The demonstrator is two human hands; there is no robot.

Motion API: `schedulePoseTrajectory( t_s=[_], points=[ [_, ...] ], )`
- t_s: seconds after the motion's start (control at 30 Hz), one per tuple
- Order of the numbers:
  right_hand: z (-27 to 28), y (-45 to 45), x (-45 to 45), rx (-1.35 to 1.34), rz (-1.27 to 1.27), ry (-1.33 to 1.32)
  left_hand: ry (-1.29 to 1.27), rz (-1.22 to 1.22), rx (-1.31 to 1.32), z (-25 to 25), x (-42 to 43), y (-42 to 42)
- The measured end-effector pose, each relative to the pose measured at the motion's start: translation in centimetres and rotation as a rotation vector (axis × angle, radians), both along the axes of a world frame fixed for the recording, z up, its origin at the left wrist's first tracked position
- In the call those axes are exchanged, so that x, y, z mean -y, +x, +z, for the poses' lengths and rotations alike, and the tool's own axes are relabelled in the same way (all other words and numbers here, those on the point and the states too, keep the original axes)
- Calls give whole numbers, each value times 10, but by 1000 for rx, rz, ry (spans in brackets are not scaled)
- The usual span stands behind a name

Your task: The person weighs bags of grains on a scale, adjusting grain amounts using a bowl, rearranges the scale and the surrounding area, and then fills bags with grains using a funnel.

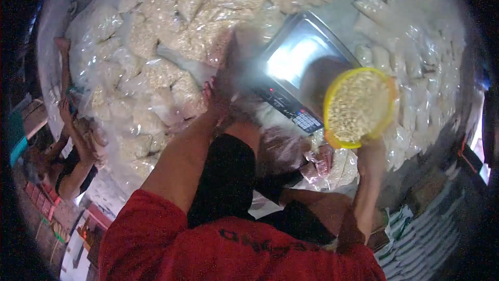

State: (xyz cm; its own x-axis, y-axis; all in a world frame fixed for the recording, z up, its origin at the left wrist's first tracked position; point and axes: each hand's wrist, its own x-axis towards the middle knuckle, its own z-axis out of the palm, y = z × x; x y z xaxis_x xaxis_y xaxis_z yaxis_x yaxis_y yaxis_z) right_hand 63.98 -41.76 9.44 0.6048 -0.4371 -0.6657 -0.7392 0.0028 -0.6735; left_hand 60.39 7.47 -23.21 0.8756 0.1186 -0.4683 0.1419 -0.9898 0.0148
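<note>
My right hand (370, 151) grips the near rim of a round yellow bowl (328, 105), which is filled with small pale pieces like nuts or puffed snacks. The bowl is beside the right edge of a weighing scale (293, 63) with a shiny metal pan and a keypad (306, 119). To the left of the scale, my left hand (222, 91) is smeared by motion; a few fingertips show, but their grip is unclear. A translucent plastic strip or bag (184, 62) lies close to it.
Clear plastic bags of pale pieces (150, 81) cover much of the surface, with more filled bags (421, 73) at the right. Crumpled plastic with red print (322, 161) lies by my knees. Another person (73, 161) sits at the far left.
</note>
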Motion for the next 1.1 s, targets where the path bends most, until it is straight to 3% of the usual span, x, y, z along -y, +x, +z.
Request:
schedulePoseTrajectory(
  t_s=[0.07, 0.13, 0.17, 0.2, 0.27, 0.43, 0.53, 0.6, 0.63, 0.7, 0.77, 0.83, 0.93, 1.0, 1.03, 1.1],
  points=[
    [-3, 10, -13, 27, 34, -5, -119, -72, -27, -11, -6, -15],
    [11, 31, -32, 87, 54, -63, 249, -281, 425, -30, -8, -18],
    [15, 38, -38, 144, 73, 39, 230, -280, 483, -23, -5, -15],
    [14, 42, -40, 209, 90, 145, 232, -280, 504, -20, -3, -12],
    [14, 45, -33, 153, 194, 31, 159, -230, 449, -17, 0, -13],
    [-1, 15, -36, 164, 451, 100, 212, -258, 577, -68, -13, -3],
    [-6, -33, -44, 133, 501, 68, 139, -192, 663, -41, 7, -4],
    [-39, -70, -27, 29, 644, 14, 510, -280, 727, -45, 1, 1],
    [-47, -89, -32, -28, 587, 63, 530, -269, 737, -26, 0, 4],
    [-71, -124, -32, -75, 510, 109, -48, -134, -46, 35, 8, 16],
    [-101, -157, -24, -127, 450, 291, -85, -122, -58, 72, 14, 16],
    [-107, -173, -42, -125, 388, 277, -121, -103, -88, 72, 19, 11],
    [-133, -189, -46, -110, 356, 287, -79, -77, -35, 44, 18, 10],
    [-160, -190, -42, -88, 447, 279, 123, -174, 297, -2, 11, 2],
    [-167, -193, -45, -37, 455, 225, -26, -132, 3, 65, 20, 12],
    [-179, -191, -36, -101, 447, 303, -48, -150, 45, 53, 14, 12]
  ],
)
